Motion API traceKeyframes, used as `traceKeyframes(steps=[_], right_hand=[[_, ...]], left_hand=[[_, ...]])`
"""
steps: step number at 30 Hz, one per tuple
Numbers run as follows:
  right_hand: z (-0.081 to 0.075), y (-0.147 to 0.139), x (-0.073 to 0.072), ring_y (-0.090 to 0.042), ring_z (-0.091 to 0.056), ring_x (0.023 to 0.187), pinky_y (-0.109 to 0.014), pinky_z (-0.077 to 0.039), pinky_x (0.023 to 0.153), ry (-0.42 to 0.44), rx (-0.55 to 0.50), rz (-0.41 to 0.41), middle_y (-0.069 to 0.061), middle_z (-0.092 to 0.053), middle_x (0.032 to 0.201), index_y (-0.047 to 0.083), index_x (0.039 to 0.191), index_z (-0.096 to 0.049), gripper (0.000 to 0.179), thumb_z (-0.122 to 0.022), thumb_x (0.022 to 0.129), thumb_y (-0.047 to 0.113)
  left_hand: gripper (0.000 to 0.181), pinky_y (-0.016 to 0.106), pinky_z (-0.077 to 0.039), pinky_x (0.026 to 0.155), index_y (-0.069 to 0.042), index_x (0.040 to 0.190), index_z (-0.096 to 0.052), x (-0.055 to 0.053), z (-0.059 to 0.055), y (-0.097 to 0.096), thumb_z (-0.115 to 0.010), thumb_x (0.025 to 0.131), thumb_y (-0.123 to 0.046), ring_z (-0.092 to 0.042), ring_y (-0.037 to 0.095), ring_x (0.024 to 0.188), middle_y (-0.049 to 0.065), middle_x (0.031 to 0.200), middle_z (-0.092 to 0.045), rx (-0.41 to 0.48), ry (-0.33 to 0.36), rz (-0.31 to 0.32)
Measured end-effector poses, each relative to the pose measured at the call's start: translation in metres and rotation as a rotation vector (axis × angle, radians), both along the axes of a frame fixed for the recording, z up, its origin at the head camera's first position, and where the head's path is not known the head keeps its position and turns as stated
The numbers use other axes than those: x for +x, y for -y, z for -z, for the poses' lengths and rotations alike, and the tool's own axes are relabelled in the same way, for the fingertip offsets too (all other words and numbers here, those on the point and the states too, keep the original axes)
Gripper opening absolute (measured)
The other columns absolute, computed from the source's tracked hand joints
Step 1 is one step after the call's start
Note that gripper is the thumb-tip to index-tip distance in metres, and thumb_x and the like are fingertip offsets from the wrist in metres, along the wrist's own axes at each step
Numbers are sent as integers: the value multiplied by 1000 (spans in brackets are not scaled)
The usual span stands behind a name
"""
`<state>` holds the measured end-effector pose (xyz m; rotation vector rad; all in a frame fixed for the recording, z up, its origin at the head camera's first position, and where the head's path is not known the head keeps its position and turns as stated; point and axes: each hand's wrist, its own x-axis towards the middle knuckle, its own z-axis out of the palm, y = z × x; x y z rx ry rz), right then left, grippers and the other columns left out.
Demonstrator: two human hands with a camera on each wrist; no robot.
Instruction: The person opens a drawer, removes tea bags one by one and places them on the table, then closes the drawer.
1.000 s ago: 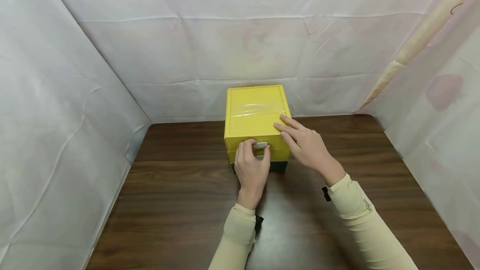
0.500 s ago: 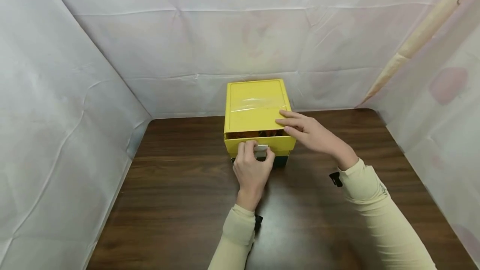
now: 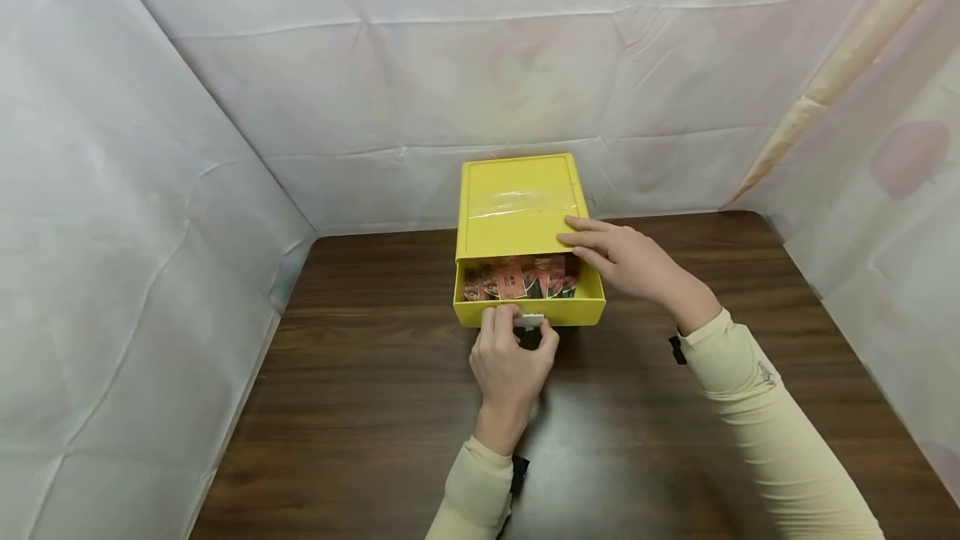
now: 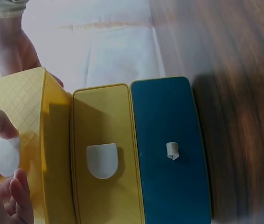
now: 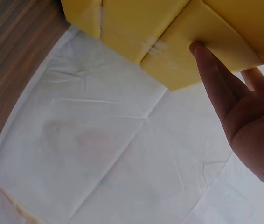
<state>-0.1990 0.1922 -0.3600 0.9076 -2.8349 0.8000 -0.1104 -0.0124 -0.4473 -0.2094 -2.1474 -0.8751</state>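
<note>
Pinching the white handle [image 3: 529, 321] just below the centre of the head view, the left hand [image 3: 513, 361] had its thumb and fingers curled onto it, and I saw the top drawer [image 3: 573, 312] standing part way out of the yellow cabinet [image 3: 517, 233]! Red packets [image 3: 516, 280] lay inside, at mid-frame, their print too small for me to read. Right of centre, the right hand [image 3: 630, 261] had its fingers extended, gripping nothing, the tips resting on the cabinet's top near its front right corner. Clear tape [image 3: 521, 202] ran across that top, shining. Over to my left wrist view: the handle sat at the left edge, the second drawer [image 4: 104, 107] flush in the middle with its white tab [image 4: 102, 161], and next to it the teal drawer [image 4: 164, 112], carrying a small white curl [image 4: 172, 150]. All of it stood on the brown table [image 3: 360, 382], against the pale sheet [image 3: 495, 82] across the upper frame of my head view, with light sleeves [image 3: 765, 407] reaching in from below.
</note>
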Motion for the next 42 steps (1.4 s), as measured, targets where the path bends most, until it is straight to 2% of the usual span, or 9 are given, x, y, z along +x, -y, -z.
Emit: traceKeyframes(steps=[7,17,22,26,29,33,35,37,42], right_hand=[[-1,7,-2,-34,-49,126,-48,-49,79,-74,63,53,-7,-45,147,16,135,-60,37,-59,98,14],[-2,10,-12,-34,-47,128,-55,-44,92,-110,63,64,-7,-47,145,15,134,-61,35,-58,99,18],[7,5,-9,-34,-50,125,-45,-48,72,-136,65,90,-6,-49,144,15,133,-62,35,-57,100,21],[11,3,-8,-34,-56,117,-36,-39,56,-178,31,110,-6,-52,141,16,131,-64,33,-57,100,24],[11,0,-7,-33,-57,115,-34,-34,52,-203,12,124,-5,-53,140,16,130,-65,33,-57,100,25],[10,-4,-5,-34,-58,115,-34,-32,50,-213,0,138,-7,-54,138,15,129,-66,32,-57,100,24],[10,-4,-4,-35,-59,113,-34,-31,50,-211,-5,145,-7,-55,138,15,129,-66,32,-57,100,23],[11,-5,-2,-32,-64,98,-34,-31,48,-212,-10,154,-7,-55,138,15,129,-66,32,-57,100,23],[13,-11,0,-29,-63,84,-33,-32,48,-222,-13,162,-7,-55,138,15,129,-66,32,-57,100,25]], left_hand=[[25,22,-38,43,-11,87,-58,10,0,6,-75,74,-21,-42,8,49,1,77,-52,-13,-19,13],[26,27,-47,45,-10,89,-68,14,-7,17,-81,76,-29,-54,13,50,1,79,-62,-61,-79,11],[21,28,-50,51,-10,83,-75,19,-14,31,-82,77,-28,-61,14,57,0,77,-67,-41,-201,45],[13,32,-53,58,-7,83,-75,14,-36,50,-78,77,-18,-63,19,65,4,79,-68,-50,-280,106],[19,38,-53,73,-8,97,-75,6,-62,67,-74,81,-17,-65,25,87,7,96,-71,-182,-176,164],[27,42,-49,83,-15,114,-73,-9,-95,81,-71,88,-18,-59,27,108,4,112,-68,-480,45,292],[22,37,-50,78,-17,110,-75,-18,-107,81,-69,89,-13,-62,22,97,1,104,-70,-615,109,371],[22,32,-51,69,-18,106,-76,-26,-116,74,-66,90,-8,-63,17,83,-2,97,-70,-729,151,425],[20,28,-47,51,-18,92,-74,-37,-125,45,-63,89,-2,-57,13,62,-5,84,-67,-902,261,470]])
